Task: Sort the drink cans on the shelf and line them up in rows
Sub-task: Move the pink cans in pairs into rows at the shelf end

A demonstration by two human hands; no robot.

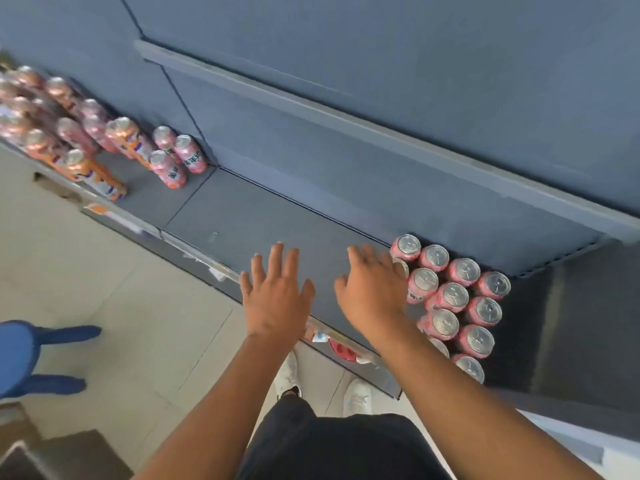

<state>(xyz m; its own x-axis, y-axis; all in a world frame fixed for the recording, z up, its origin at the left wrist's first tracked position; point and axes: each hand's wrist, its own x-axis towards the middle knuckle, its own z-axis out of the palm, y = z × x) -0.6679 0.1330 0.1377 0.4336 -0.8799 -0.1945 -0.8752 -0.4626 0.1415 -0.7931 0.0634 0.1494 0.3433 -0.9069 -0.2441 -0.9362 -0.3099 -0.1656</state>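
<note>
Several pink cans (pixel 453 296) stand in tidy rows at the right end of the grey shelf (pixel 249 216). Far to the left, a loose group of pink cans (pixel 180 157) and orange cans (pixel 93 173) stands jumbled. My right hand (pixel 372 289) hovers beside the left edge of the right group, fingers relaxed, partly covering one can (pixel 401 266); contact with it is unclear. My left hand (pixel 277 292) is spread flat over the bare middle of the shelf, holding nothing.
An upper shelf (pixel 346 126) juts out above the cans. The shelf's front rail carries price tags (pixel 341 349). A person in blue (pixel 31 355) stands on the floor at the left. My white shoes (pixel 287 375) are below.
</note>
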